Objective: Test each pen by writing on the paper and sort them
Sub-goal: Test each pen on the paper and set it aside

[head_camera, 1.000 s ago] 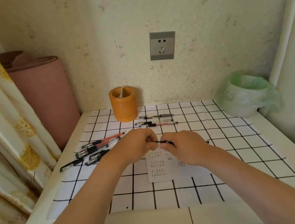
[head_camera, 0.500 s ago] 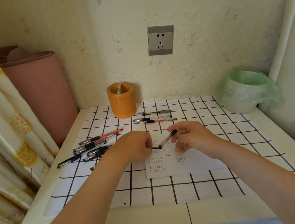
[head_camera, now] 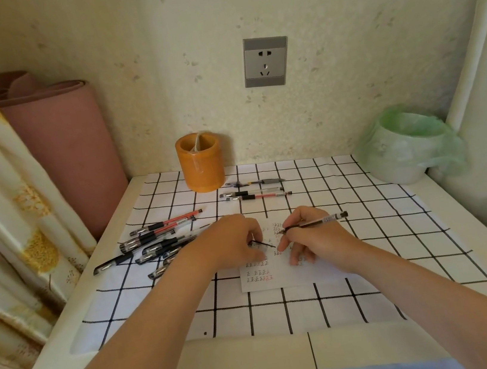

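The pen slanted over the paper, tip at the rows of marks, with the right hand clamped in a grip on it. The left hand pinched its cap. Judging by the marks, testing was well along: three pens lay sorted near the orange cup, and a pile at left seemed untested.
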`<state>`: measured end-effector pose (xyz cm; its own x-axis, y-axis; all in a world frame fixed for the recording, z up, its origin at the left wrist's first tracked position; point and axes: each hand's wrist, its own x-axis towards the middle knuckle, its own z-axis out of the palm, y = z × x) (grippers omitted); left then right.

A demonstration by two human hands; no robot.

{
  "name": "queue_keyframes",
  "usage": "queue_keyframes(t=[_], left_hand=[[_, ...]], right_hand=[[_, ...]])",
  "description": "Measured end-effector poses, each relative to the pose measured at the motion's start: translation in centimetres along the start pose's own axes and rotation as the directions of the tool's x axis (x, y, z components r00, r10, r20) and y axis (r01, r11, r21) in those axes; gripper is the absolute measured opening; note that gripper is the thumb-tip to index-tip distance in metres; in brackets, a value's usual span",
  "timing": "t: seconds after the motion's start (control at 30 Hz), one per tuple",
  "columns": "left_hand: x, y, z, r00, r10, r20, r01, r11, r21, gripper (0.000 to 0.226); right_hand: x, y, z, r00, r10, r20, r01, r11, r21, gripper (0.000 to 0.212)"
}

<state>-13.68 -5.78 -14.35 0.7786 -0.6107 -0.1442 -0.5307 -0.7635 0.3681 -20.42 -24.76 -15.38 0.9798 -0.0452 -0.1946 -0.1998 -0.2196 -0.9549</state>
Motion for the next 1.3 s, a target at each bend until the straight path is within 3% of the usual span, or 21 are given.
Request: queue_keyframes(t=[0.07,0.27,0.53,0.67,0.9,1.3], left_hand=[[0.2,-0.2,0.1,1.0,-0.002,-0.001,0.002,1.0,0.001,0.027],[0.5,-0.5,0.3,0.999,-0.036,0.001,0.036,0.999,-0.025,0.021],[0.6,-0.5,0.2,0.998,0.069,0.009,-0.068,0.995,-0.078,0.027],[0.9,-0.6,0.2,0.997,0.064,0.035,-0.061,0.996,-0.072,0.026],[1.2,-0.5,0.6,0.999,0.042,0.024,-0.041,0.998,-0.05,0.015],[1.1,-0.5,0.7,0.999,0.031,0.013,-0.03,0.998,-0.047,0.016]], right_hand=[[0.0,0.2,0.0,0.999,-0.032,-0.022,0.031,0.999,-0.017,0.004],[0.0,0.8,0.1,0.995,-0.101,-0.009,0.1,0.989,-0.108,0.012],[0.3,1.3,-0.3,0.984,-0.179,0.019,0.18,0.973,-0.144,0.024],[0.5,1.9,0.5,0.974,-0.22,0.062,0.227,0.961,-0.16,0.02],[1.0,2.6,0.6,0.966,-0.248,0.073,0.257,0.948,-0.185,0.019],[1.2,2.8,0.5,0.956,-0.282,0.075,0.292,0.928,-0.23,0.021]])
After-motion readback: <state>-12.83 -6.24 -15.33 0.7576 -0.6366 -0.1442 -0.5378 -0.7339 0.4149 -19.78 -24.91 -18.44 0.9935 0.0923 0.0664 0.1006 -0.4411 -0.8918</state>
